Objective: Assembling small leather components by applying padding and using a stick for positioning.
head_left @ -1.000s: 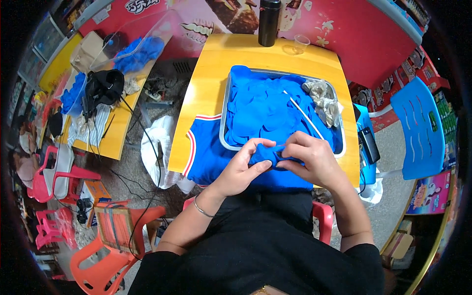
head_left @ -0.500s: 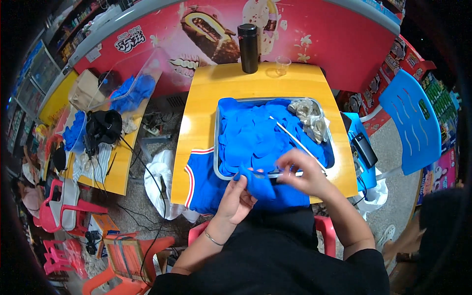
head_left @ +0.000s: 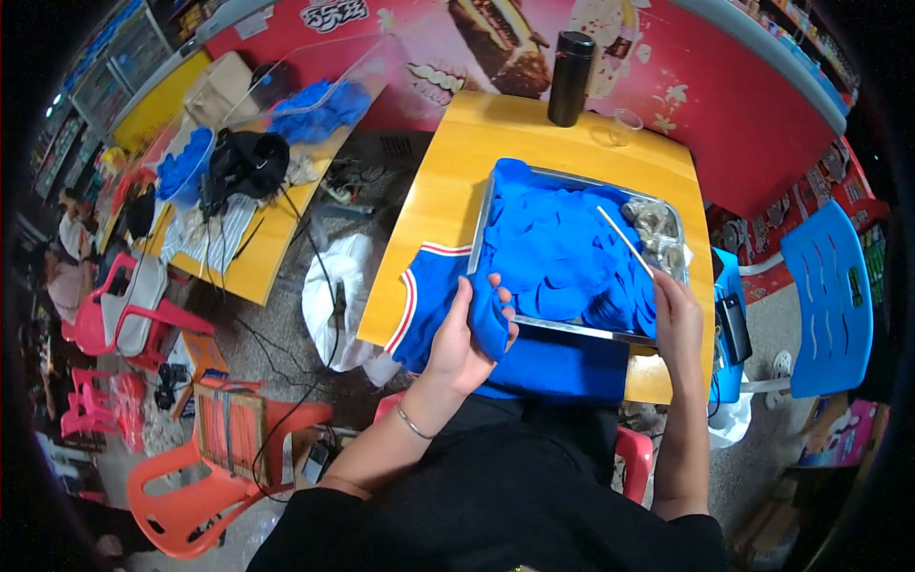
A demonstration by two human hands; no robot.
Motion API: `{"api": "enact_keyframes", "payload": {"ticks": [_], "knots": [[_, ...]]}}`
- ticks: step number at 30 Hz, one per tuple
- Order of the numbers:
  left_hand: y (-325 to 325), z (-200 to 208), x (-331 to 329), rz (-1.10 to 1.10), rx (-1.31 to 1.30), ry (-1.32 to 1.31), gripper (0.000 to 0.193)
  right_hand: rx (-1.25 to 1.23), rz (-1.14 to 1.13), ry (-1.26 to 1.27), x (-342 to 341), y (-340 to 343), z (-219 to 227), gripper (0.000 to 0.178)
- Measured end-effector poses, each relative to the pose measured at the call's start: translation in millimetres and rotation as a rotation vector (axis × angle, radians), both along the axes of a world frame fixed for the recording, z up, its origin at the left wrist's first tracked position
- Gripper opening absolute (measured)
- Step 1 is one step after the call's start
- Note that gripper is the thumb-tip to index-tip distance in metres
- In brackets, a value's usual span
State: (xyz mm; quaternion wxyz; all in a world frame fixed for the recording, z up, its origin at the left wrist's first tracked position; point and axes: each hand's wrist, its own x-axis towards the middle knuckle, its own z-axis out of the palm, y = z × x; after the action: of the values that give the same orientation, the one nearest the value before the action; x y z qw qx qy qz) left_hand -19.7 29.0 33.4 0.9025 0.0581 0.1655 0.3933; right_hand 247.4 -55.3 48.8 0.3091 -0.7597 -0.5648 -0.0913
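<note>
My left hand (head_left: 452, 349) is closed round a smooth, curved blue fabric piece (head_left: 490, 326), just off the near left corner of a metal tray (head_left: 581, 330). Many thin blue fabric pieces (head_left: 553, 253) lie heaped and overlapping in that tray. At its right side, my right hand (head_left: 679, 324) has its fingers pinched on the lower end of a thin white stick (head_left: 624, 240), which slants across the pile. Crumpled beige material in clear plastic (head_left: 654, 229) sits in the far right corner. Under the tray's near edge spreads a blue garment (head_left: 434, 286) with red-and-white trim.
A black flask (head_left: 572, 81) and a clear plastic cup (head_left: 624, 127) stand at the table's far side. To the left, another table (head_left: 250, 267) bears blue material and a black bag (head_left: 250, 164). A blue chair (head_left: 827, 296) stands at right, an orange chair (head_left: 181, 491) lower left.
My right hand has left the blue piece, where it held a blurred dark-and-silver tool, and moved right to the stick. My left hand keeps the piece. The whole view has shifted and turned.
</note>
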Motion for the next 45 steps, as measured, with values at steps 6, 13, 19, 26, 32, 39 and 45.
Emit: {"api": "enact_keyframes", "payload": {"ticks": [6, 13, 19, 26, 32, 39, 45], "knots": [[2.2, 2.2, -5.3, 0.07, 0.098, 0.056, 0.038, -0.159, 0.416, 0.325, -73.2, -30.4, 54.7, 0.027], [-2.8, 4.4, -4.0, 0.126, 0.225, 0.036, 0.039, -0.127, 0.358, 0.145, -85.9, -46.0, 41.0, 0.028], [-10.6, 7.4, -3.4, 0.172, 0.242, 0.106, 0.037, -0.123, 0.396, 0.342, -100.9, -46.0, 30.3, 0.03], [-13.7, 11.1, -4.5, 0.216, 0.371, 0.174, 0.028, -0.175, 0.407, 0.485, -113.4, -46.4, 13.0, 0.028], [-13.2, 14.8, -8.2, 0.292, 0.447, 0.191, 0.025, -0.215, 0.434, 0.563, -116.4, -46.1, 5.3, 0.022], [-10.4, 16.5, -9.3, 0.303, 0.515, 0.172, 0.026, -0.212, 0.431, 1.19, -130.5, -44.7, -3.0, 0.021], [-10.5, 17.6, -11.5, 0.253, 0.311, 0.09, 0.027, -0.086, 0.488, 0.891, -128.9, -39.1, -15.2, 0.021]]}}
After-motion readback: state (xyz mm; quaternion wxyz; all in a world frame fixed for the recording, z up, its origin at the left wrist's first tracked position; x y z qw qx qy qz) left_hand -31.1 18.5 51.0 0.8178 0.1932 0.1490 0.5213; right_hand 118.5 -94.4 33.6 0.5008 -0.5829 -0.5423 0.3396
